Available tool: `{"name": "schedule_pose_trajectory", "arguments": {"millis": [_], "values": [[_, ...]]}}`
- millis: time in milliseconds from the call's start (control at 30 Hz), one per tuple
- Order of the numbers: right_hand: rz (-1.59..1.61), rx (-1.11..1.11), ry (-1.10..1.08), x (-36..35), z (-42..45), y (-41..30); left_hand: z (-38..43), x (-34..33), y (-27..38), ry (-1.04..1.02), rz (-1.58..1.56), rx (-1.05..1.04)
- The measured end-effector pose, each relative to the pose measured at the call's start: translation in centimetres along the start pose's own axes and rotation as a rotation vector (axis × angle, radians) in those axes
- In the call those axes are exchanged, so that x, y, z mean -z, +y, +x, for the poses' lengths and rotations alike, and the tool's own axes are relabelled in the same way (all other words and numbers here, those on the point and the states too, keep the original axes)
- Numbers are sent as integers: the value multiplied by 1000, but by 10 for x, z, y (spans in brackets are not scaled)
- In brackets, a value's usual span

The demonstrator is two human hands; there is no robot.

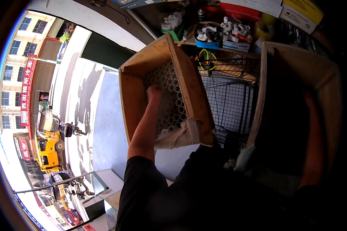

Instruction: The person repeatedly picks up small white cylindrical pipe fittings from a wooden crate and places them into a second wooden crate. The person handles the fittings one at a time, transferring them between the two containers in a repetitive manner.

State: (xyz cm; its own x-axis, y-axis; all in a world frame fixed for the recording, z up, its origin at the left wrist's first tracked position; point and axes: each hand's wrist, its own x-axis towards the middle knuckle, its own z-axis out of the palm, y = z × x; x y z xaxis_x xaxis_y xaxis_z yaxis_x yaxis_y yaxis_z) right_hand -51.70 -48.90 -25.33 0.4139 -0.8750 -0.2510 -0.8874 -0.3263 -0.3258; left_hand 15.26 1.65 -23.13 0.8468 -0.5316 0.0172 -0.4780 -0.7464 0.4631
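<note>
My left hand (154, 91) is inside a tall wooden box (188, 83), over the stacked open ends of many white plastic pipes (177, 101). Its fingers look curled, but whether they grip a pipe does not show. A beige cloth (180, 135) hangs over the near edge of this box. My right hand (308, 96) reaches into a second wooden box (263, 86) at the right, whose inside is too dark to show what lies there or what the fingers do.
Behind the boxes, a shelf holds cartons of white pipe fittings (236, 30) and a green container (173, 31). A black wire grid (225, 98) stands between the boxes. At the left, a sunlit street has a yellow vehicle (47, 154).
</note>
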Motion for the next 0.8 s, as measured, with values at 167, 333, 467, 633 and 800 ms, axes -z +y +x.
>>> {"name": "schedule_pose_trajectory", "arguments": {"millis": [167,333,467,633,800], "values": [[-4,15,-4,2,4,-9,-6,13,4,-35,13,-28],[10,28,13,1,4,-8,-5,37,4,-51,-147,72],[10,39,29,-2,4,-6,-15,70,33,-58,-357,124],[-11,104,62,2,7,-25,-42,120,109,-177,-901,86],[-166,87,-120,28,-12,-83,-107,164,250,-306,-1089,-153]]}}
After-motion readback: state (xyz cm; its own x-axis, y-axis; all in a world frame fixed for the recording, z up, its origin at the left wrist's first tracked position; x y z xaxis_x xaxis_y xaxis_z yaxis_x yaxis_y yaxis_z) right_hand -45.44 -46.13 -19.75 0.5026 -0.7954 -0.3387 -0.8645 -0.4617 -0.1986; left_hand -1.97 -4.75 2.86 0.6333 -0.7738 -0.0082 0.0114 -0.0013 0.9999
